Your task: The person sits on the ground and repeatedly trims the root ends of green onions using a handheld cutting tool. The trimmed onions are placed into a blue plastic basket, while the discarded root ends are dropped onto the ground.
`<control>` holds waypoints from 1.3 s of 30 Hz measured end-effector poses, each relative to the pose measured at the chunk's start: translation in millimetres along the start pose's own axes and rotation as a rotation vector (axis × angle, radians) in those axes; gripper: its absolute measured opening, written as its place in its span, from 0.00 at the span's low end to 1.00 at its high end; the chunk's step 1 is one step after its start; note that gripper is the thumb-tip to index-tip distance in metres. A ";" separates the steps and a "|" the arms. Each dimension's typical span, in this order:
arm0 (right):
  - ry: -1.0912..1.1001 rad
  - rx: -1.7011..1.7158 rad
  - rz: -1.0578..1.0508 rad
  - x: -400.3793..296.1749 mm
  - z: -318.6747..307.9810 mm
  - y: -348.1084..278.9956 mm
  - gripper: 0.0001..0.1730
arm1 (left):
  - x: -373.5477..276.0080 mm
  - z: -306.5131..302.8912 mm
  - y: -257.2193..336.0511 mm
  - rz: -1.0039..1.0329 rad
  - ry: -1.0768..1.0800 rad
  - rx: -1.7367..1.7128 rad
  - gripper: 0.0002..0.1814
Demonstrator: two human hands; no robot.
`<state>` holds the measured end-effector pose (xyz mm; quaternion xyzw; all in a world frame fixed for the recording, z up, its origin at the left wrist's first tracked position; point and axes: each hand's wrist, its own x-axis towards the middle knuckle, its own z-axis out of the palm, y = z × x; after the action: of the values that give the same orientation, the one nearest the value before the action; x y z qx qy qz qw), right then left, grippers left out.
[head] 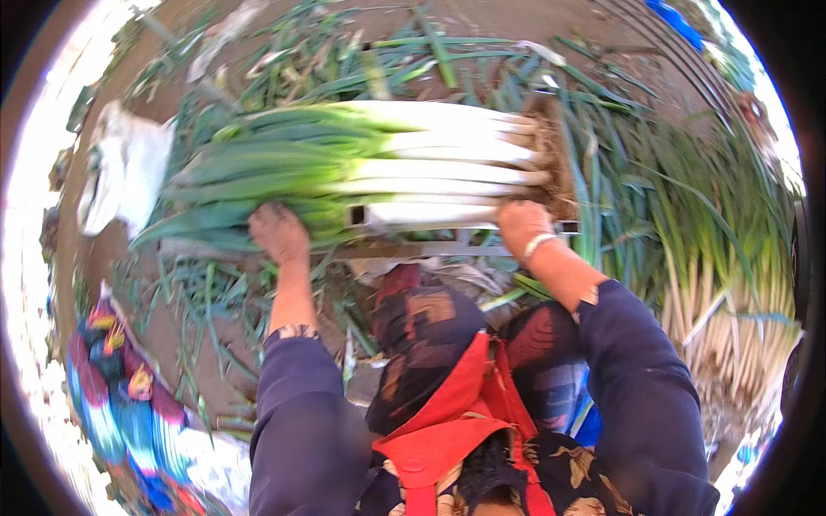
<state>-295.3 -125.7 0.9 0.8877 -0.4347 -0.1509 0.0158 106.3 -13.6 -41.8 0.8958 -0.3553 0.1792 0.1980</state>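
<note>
A thick row of long green onions (445, 171) lies crosswise before me on a low stand with a metal frame (452, 248). Their white stalks point right and their green tops spread left. My left hand (281, 232) grips the leaves at the near side, its fingertips partly hidden among them. Near the root end, my right hand (526, 226), with a pale bracelet at the wrist, is closed on the nearest white stalk. Brown roots (558, 171) line up at the right end of the stand. The stalks look slightly blurred.
A large pile of untrimmed green onions (716, 277) lies at the right. Loose cut leaves (213, 309) litter the ground around the stand. A white plastic bag (126, 168) is at the left. Bundles of coloured ties or cord (122, 393) lie lower left. My knees are close under the stand.
</note>
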 end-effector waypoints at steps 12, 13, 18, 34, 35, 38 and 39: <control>0.519 1.098 0.168 -42.2 -32.1 6.2 0.18 | 46.8 -84.5 73.6 0.105 0.047 -0.485 0.23; 0.765 1.230 0.166 -62.7 -29.1 4.6 0.17 | 30.7 -107.9 114.2 0.069 0.045 -0.642 0.24; 0.871 1.656 0.631 -184.5 14.5 13.4 0.15 | -116.7 -250.1 319.0 0.168 -0.436 -1.403 0.28; 0.184 0.839 1.521 -412.1 324.1 191.0 0.24 | -332.8 -191.3 435.8 -0.289 -1.551 -1.378 0.07; 0.127 0.792 1.510 -412.8 332.4 192.8 0.26 | -334.9 -188.7 437.8 -0.290 -1.587 -1.370 0.07; -0.077 0.879 1.584 -408.3 357.5 191.2 0.33 | -341.6 -181.8 442.3 -0.293 -1.650 -1.372 0.05; -0.054 0.875 1.619 -395.9 355.9 187.4 0.38 | -337.6 -183.6 442.2 -0.317 -1.620 -1.370 0.05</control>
<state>-767.5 102.0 -208.1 0.2357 -0.9419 0.0633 -0.2309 -470.4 -30.1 60.1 0.4819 -0.2855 -0.7336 0.3848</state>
